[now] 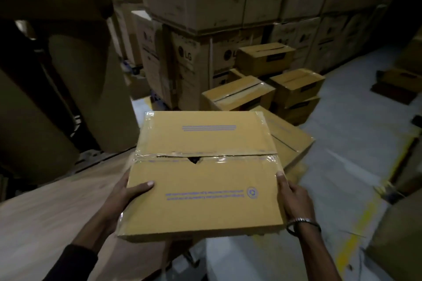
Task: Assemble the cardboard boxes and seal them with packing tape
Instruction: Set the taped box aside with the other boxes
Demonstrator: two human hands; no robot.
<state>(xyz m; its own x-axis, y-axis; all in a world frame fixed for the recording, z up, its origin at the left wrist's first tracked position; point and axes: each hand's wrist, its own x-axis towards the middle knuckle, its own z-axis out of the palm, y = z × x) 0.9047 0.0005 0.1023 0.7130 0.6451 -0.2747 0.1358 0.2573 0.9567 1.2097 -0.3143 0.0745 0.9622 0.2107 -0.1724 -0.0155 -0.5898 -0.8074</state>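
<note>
Both hands carry my flat tan cardboard box [203, 175] above the floor: left hand [127, 191] gripping its left edge, right hand [291, 196] its right. Clear packing tape [239, 158] spans the seam, though a small gap [195, 160] remains; I judge level carrying toward the stacked sealed boxes [239, 93] best. Underside hidden; surroundings dim.
</note>
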